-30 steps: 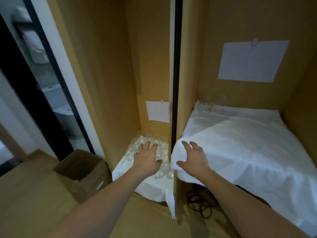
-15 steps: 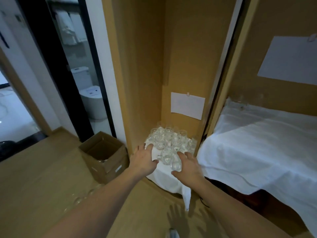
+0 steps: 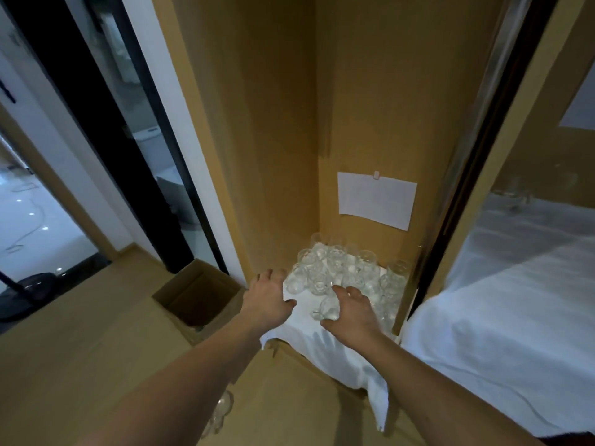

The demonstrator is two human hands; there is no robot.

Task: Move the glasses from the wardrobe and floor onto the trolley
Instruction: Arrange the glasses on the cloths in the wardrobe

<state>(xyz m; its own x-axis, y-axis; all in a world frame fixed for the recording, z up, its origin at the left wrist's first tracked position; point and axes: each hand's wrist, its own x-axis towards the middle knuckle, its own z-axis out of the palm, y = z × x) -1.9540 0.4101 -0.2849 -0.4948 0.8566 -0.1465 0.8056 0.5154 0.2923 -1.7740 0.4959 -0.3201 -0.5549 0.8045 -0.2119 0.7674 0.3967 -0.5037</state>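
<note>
Glasses clustered on white cloth; left hand & right hand held spread, nothing gripped. Fragile, slippery; probably best gripped round bowls.

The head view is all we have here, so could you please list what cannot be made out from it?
- Trolley: nowhere in the head view, so its place is unknown.
- Glasses on the floor: partly hidden behind the left forearm, count unclear.
- Glasses in the wardrobe: clear and overlapping, too crowded to count.
- Right hand: whether it already grips the nearest glass is unclear.
- Paper sheet: writing too small.
</note>
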